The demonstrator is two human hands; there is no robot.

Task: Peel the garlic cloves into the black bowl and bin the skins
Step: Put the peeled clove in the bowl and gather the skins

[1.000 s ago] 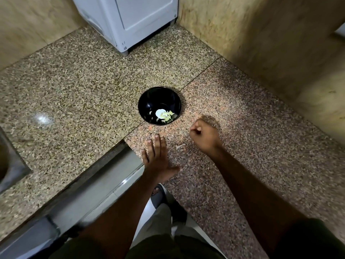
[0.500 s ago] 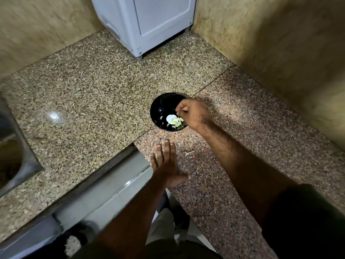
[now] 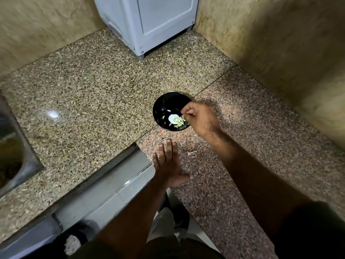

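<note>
My right hand point(image 3: 200, 118) covers the near right rim of the black bowl point(image 3: 164, 103), and I can't tell whether its curled fingertips pinch anything. The sink point(image 3: 13, 146) runs off the left edge. The white appliance point(image 3: 149, 21) is cropped at the top.

The left hand point(image 3: 169, 165) lies flat, palm down, with its fingers straight and close together and the thumb spread out to the right. Its bare forearm runs back toward the bottom edge of the view. The right hand point(image 3: 198, 117) reaches farther forward, its fingers curled inward and the fingertips point(image 3: 183, 115) pinched together, pointing left. Whether they hold anything is unclear. Its forearm stretches back to the lower right, ending in a dark sleeve point(image 3: 315, 232).
</note>
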